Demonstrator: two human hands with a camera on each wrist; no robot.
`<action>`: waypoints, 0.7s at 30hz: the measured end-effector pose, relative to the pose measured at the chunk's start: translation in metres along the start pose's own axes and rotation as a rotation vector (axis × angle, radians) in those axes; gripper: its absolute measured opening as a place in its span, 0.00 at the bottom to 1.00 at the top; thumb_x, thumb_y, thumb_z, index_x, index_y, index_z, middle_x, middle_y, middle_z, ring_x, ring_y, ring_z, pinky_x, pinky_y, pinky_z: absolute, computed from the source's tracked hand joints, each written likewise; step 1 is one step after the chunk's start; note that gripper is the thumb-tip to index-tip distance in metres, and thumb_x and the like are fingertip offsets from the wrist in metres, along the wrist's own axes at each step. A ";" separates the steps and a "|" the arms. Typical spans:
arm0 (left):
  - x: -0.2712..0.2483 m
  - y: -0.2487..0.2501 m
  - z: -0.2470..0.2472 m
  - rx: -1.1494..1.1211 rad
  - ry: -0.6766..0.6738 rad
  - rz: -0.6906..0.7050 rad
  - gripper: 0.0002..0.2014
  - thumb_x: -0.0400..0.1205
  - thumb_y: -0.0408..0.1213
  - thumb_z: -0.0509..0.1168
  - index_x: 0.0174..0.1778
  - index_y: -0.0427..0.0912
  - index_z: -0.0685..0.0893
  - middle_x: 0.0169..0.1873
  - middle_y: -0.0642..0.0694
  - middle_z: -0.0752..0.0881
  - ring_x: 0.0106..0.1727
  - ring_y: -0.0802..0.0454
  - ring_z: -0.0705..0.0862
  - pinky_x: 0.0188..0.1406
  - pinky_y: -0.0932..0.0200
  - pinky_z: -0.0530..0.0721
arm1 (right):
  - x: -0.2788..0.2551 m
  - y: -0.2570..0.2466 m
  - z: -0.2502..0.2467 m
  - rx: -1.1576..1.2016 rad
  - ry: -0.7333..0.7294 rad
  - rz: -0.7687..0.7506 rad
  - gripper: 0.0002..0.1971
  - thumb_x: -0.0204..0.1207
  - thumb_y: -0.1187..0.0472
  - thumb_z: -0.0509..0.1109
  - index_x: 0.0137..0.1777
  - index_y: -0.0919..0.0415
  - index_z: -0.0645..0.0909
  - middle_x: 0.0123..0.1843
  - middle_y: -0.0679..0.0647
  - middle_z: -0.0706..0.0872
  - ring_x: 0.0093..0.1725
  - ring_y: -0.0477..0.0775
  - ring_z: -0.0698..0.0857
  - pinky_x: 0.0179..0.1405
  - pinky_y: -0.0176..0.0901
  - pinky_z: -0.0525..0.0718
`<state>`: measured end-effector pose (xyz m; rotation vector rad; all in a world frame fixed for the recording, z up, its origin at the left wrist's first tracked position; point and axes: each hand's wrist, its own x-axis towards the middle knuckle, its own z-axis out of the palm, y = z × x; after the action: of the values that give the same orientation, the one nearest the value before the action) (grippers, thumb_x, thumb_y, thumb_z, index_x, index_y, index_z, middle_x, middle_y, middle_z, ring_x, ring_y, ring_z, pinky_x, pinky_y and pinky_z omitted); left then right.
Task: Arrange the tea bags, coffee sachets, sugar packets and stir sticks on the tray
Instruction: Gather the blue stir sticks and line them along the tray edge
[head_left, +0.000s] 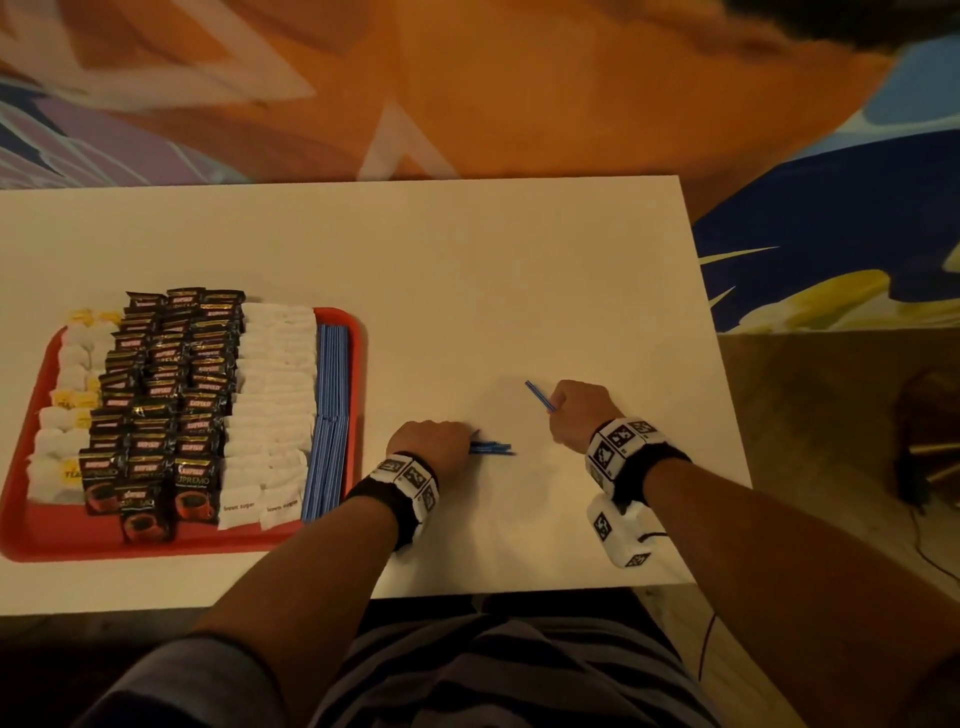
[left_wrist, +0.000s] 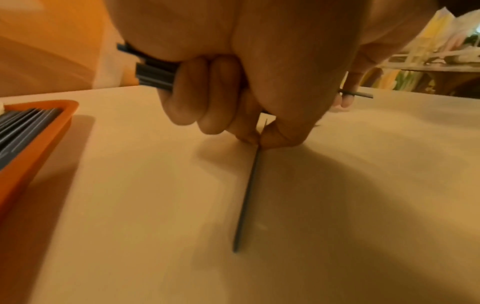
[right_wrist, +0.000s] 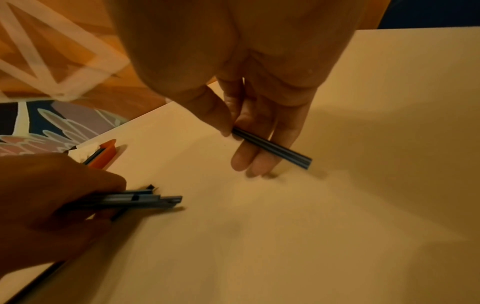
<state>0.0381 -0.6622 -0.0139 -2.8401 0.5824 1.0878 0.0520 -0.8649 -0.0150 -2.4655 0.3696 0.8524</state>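
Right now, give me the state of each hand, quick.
Left hand: closed on a bundle of blue stir sticks, pinching another against the table.
Right hand: thumb and fingers pinching one blue stir stick.

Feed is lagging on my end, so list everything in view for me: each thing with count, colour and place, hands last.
tray: one, red, left side of the table
tea bags: white with yellow tags, count unclear, leftmost column on the tray
coffee sachets: many, black, three columns right of the tea bags
sugar packets: many, white, right of the coffee sachets
stir sticks on tray: many, blue, along the tray's right edge
table: one, white
cable: dark, on the floor at right
wrist cameras: two, white with black markers
left hand: grips a bundle of stir sticks, pinches one more on the table
right hand: pinches a single stir stick
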 end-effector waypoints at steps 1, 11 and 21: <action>0.000 -0.002 0.001 0.015 -0.002 0.005 0.19 0.91 0.45 0.48 0.75 0.49 0.75 0.65 0.46 0.85 0.62 0.43 0.85 0.56 0.53 0.78 | -0.001 0.001 0.000 -0.002 0.012 0.011 0.04 0.78 0.64 0.67 0.48 0.56 0.76 0.58 0.58 0.82 0.48 0.56 0.80 0.44 0.44 0.78; 0.008 -0.034 -0.034 -0.875 0.134 -0.109 0.05 0.90 0.36 0.53 0.56 0.38 0.70 0.38 0.41 0.78 0.32 0.46 0.74 0.32 0.53 0.73 | -0.017 -0.041 -0.020 0.334 0.065 -0.012 0.04 0.77 0.62 0.69 0.42 0.54 0.79 0.49 0.55 0.88 0.50 0.58 0.88 0.51 0.51 0.88; -0.031 -0.036 -0.107 -1.756 0.234 -0.061 0.08 0.92 0.34 0.52 0.48 0.41 0.70 0.33 0.42 0.78 0.36 0.40 0.84 0.38 0.45 0.89 | -0.050 -0.137 -0.054 0.613 0.090 -0.112 0.05 0.69 0.66 0.74 0.39 0.56 0.83 0.34 0.54 0.89 0.34 0.49 0.88 0.37 0.42 0.87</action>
<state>0.0978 -0.6372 0.0837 -4.1876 -1.1322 1.7844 0.0961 -0.7749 0.1037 -1.9331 0.4430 0.4859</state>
